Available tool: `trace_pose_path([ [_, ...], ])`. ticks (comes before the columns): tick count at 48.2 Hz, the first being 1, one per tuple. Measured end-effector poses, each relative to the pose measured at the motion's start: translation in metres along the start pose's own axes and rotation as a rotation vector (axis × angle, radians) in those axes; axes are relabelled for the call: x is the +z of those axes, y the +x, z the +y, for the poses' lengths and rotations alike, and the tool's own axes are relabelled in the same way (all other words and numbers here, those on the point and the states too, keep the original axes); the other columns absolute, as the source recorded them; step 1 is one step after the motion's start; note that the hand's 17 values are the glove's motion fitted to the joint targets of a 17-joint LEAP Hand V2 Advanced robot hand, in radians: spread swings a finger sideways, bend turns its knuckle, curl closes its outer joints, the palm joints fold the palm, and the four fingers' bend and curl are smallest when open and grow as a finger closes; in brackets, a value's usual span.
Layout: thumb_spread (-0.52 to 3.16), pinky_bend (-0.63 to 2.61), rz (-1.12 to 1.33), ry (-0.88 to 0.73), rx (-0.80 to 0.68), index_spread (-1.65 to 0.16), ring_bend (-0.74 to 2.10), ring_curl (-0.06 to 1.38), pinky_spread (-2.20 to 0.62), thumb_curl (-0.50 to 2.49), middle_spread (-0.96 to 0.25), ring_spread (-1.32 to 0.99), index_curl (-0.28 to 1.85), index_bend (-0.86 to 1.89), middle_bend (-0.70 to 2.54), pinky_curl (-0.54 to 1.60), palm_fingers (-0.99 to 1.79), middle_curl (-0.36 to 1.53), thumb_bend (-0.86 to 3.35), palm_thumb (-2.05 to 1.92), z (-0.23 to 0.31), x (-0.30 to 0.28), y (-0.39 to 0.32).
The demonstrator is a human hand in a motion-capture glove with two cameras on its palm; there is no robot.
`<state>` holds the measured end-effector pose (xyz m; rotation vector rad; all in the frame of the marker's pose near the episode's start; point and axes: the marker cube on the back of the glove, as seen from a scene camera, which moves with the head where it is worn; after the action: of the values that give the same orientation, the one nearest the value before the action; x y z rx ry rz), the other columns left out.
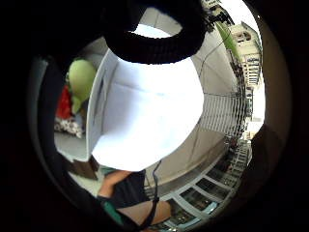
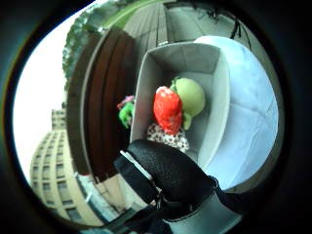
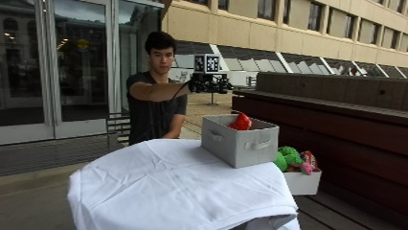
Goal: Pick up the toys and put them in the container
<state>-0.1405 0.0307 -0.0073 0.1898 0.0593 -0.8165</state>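
We log the person standing behind a table draped in a white cloth, the gloved right hand raised in the air above and behind the grey fabric container, well apart from it. In the outside view the hand is small and dark, and we cannot tell there how its fingers stand. The thumb-side palm view shows one black gloved finger lying across the near edge of the picture with nothing in its curl; the little-finger-side view shows only a black strap loop and no object against the palm, so we record the hand as holding nothing, fingers relaxed as far as we can see. The container sits on the cloth near the table's edge, upright, handle loop facing the outside camera. Inside it we see a red plush toy resting against a light green plush toy, with a white spotted piece below them; the red toy pokes above the rim in the outside view. Beside the table, lower down, a white box holds more toys, green and pink among them. The other hand is hidden behind the table.
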Motion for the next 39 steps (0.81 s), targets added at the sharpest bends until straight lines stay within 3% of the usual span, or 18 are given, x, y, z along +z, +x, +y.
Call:
trace_pose_path([
  [7, 0.99, 0.94, 0.039, 0.089, 0.083, -0.31, 0.19, 0.19, -0.03, 0.44, -0.03, -0.03, 0.34, 0.15, 0.14, 0.37, -0.27, 0.39, -0.12, -0.16, 0.017, 0.001, 0.046],
  [22, 1.01, 0.73, 0.04, 0.088, 0.205, -0.32, 0.15, 0.19, 0.01, 0.27, -0.02, -0.02, 0.35, 0.14, 0.17, 0.29, -0.18, 0.35, -0.12, -0.17, 0.037, 0.029, 0.154],
  [27, 1.02, 0.71, 0.068, 0.126, 0.252, -0.32, 0.16, 0.19, 0.01, 0.23, -0.02, -0.02, 0.33, 0.12, 0.17, 0.29, -0.18, 0.35, -0.12, -0.17, 0.049, 0.037, 0.169],
  [34, 1.03, 0.67, 0.047, 0.116, 0.204, -0.32, 0.15, 0.19, 0.01, 0.19, -0.02, -0.03, 0.31, 0.13, 0.17, 0.28, -0.18, 0.35, -0.11, -0.17, 0.055, 0.042, 0.185],
  [39, 1.04, 0.64, 0.036, 0.104, 0.336, -0.31, 0.15, 0.19, 0.01, 0.17, -0.02, -0.04, 0.31, 0.15, 0.17, 0.28, -0.17, 0.35, -0.11, -0.16, 0.063, 0.045, 0.185],
])
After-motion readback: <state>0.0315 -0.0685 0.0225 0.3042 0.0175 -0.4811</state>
